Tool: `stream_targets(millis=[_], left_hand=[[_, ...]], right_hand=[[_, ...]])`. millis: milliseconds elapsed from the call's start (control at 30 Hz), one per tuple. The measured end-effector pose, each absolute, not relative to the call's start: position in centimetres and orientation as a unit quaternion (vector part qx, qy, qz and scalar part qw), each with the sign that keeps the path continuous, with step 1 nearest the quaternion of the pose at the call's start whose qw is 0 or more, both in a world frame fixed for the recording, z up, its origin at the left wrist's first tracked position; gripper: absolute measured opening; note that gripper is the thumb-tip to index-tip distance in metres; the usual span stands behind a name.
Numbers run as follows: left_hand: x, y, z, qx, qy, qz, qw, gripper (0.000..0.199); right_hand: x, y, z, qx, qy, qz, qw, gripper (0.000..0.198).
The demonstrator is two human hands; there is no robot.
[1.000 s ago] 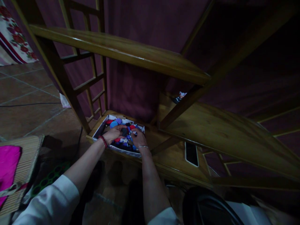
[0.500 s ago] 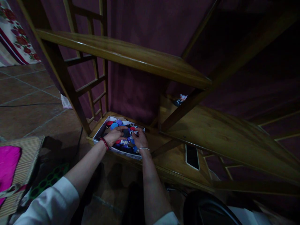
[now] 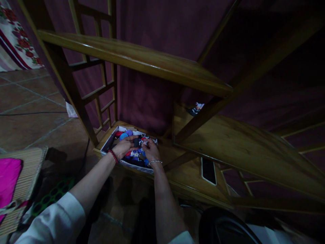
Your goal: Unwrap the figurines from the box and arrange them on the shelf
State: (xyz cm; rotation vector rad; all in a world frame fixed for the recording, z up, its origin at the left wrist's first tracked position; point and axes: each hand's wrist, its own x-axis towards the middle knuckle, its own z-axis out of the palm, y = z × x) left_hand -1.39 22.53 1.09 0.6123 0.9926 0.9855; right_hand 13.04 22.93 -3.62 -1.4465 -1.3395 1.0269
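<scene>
Left hand (image 3: 123,148): yours, wearing a red beaded bracelet (image 3: 113,156), reaches into the box left of the frame's centre, fingers loosely parted at a dark piece (image 3: 136,142); whether you grip it, you cannot tell from this view.
Right hand (image 3: 152,151): yours, with a silver bracelet (image 3: 155,162) at the wrist, curls thumb and fingers half closed by a small black-and-white piece (image 3: 143,143); a firm hold cannot be made out.
Box (image 3: 138,167): white-rimmed, it sits below and left of the frame's centre on a wooden board (image 3: 182,173), packed with small colourful pieces.
Discs: a blue disc (image 3: 123,136) and a purple disc (image 3: 129,133) lie beyond your left hand, toward the box's far side.
Phone (image 3: 208,171): dark-screened, it lies on the same board, lower right of centre.
Figurine (image 3: 199,107): small, partly hidden behind a post, right of centre.
Pink cloth (image 3: 9,179): spread over a striped mat (image 3: 33,162), lower left.
</scene>
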Motion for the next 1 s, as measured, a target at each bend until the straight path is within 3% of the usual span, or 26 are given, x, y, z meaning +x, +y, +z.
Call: stream_targets(millis=[1000], left_hand=[[-1.6, 22.7, 0.9, 0.308, 0.447, 0.435, 0.718, 0.037]], right_hand=[[12.6, 22.5, -2.1, -0.578, -0.549, 0.416, 0.439, 0.022]])
